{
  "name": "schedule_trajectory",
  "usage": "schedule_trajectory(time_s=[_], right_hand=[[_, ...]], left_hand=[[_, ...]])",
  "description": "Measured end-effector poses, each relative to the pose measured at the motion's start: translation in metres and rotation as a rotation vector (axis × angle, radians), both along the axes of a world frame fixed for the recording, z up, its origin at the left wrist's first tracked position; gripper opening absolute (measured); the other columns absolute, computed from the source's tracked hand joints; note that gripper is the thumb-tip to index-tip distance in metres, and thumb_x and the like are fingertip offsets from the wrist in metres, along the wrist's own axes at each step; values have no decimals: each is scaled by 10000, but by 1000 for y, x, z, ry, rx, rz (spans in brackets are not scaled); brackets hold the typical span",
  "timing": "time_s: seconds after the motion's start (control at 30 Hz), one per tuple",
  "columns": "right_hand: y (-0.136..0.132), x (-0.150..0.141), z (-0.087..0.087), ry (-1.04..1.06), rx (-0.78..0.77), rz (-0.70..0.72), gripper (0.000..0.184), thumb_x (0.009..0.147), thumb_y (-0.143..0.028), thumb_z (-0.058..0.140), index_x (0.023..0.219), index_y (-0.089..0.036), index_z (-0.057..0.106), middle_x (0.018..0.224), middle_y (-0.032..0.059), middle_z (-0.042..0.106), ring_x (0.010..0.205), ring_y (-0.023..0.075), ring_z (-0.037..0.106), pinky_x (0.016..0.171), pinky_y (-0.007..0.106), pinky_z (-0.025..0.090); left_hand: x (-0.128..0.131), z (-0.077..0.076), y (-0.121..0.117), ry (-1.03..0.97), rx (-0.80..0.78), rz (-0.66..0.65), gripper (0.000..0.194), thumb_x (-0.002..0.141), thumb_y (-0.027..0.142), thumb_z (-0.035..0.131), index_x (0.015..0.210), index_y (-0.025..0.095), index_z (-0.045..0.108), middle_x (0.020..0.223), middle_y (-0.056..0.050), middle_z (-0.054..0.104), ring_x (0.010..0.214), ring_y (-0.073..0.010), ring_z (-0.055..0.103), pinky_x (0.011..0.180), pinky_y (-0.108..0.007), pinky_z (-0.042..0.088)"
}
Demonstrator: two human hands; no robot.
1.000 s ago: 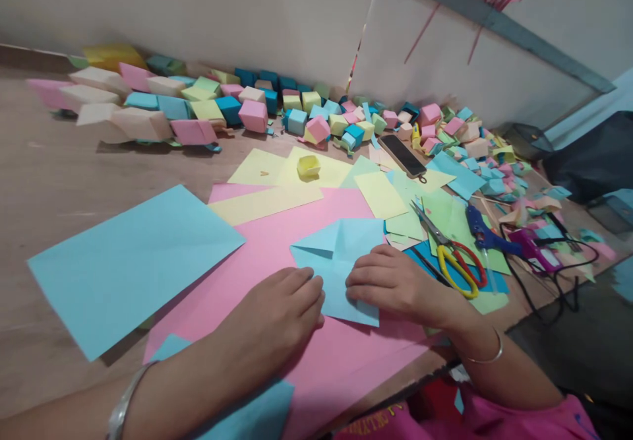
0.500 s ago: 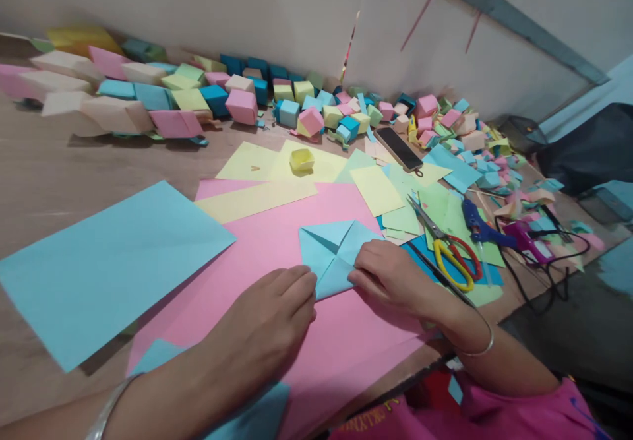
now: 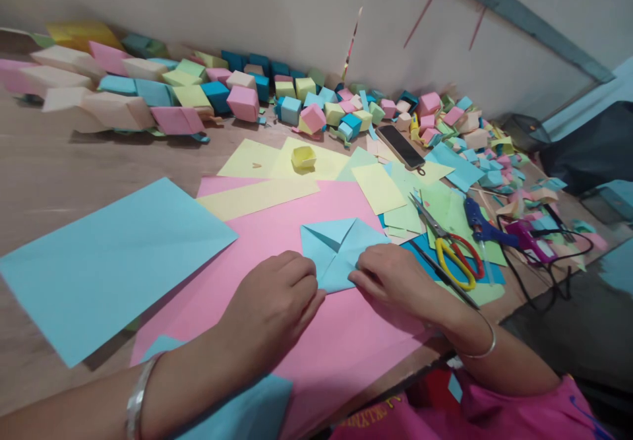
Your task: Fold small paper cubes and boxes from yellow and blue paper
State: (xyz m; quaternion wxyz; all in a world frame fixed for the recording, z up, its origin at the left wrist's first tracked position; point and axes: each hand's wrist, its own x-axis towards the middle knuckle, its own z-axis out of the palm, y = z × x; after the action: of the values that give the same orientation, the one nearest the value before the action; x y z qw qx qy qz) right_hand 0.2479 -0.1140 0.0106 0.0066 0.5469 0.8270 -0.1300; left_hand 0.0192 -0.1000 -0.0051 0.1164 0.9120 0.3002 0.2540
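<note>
A light blue sheet of paper (image 3: 335, 255), its corners folded in toward the middle, lies on a large pink sheet (image 3: 237, 282). My left hand (image 3: 281, 301) presses with curled fingers on the folded paper's left lower corner. At its right side, my right hand (image 3: 390, 275) has its fingers closed on the edge, thumb near the bottom. The fingertips of both hands are partly hidden. To the left lies a bigger light blue sheet (image 3: 119, 262), and another blue piece (image 3: 247, 407) sits partly under my left forearm.
Scissors (image 3: 452, 255) with red and yellow handles, a blue glue gun (image 3: 487, 225) with a black cord, and a phone (image 3: 399, 146) lie to the right. Several folded paper boxes (image 3: 242, 103) line the wall. A small yellow paper cup (image 3: 303, 157) stands on yellow sheets.
The blue paper has turned, and its lower corners now lie folded inward. My left hand has shifted slightly up along its left edge. My right hand stays at the right side.
</note>
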Motion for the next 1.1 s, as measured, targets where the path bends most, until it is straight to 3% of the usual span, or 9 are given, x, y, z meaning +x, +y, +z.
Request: schedule_trajectory(time_s=[0.1,0.23,0.47,0.57,0.67,0.8,0.97,1.1], right_hand=[[1,1,-1,16,-9,-8,321,923,-341,517,650,-176,544,651,8,554,630,127,433,605,292,244],[2,0,-1,27,-24,-32,305,913,-325,536,649,-172,551,651,8,563,626,122,434,599,284,241],[3,-2,3,8,-65,-87,310,899,-339,566,647,-161,568,649,13,580,616,116,424,587,274,219],[3,-4,5,6,-67,-94,309,902,-348,565,658,-159,578,661,16,586,612,113,417,583,273,212],[4,-5,8,10,-64,-92,308,900,-339,570,649,-160,577,649,9,575,604,111,404,578,274,208],[4,-4,9,12,-78,-122,307,894,-360,582,657,-165,579,634,0,561,580,106,380,558,272,193],[3,-2,7,47,-57,-142,335,839,-497,647,768,-173,596,699,3,585,616,114,414,545,261,192],[6,7,11,5,-109,-150,366,786,-518,703,701,-179,595,645,-13,559,578,104,385,531,262,174]], left_hand=[[1,-2,2,4,-22,-1,267,933,182,481,690,150,587,744,-53,575,725,-169,507,662,-329,435],[-1,-6,4,20,11,-57,182,928,153,482,924,188,660,763,-41,565,716,-173,479,622,-321,375],[-2,-2,2,228,120,-164,204,916,123,462,981,174,649,812,-51,593,767,-203,504,639,-349,349],[-3,2,-1,330,195,-204,241,921,173,502,1135,174,613,849,-45,610,801,-211,518,654,-360,341],[-3,3,-3,380,220,-209,395,901,322,586,1278,214,542,905,-41,617,833,-225,515,666,-370,332],[-1,2,-1,401,198,-195,446,844,396,665,1254,255,562,904,-24,611,841,-233,510,667,-371,325],[-1,3,1,397,177,-189,433,822,356,695,1231,268,580,955,-34,623,885,-253,516,674,-372,335],[-2,4,3,374,185,-211,321,843,279,665,1157,227,619,909,-34,625,867,-250,531,650,-371,363]])
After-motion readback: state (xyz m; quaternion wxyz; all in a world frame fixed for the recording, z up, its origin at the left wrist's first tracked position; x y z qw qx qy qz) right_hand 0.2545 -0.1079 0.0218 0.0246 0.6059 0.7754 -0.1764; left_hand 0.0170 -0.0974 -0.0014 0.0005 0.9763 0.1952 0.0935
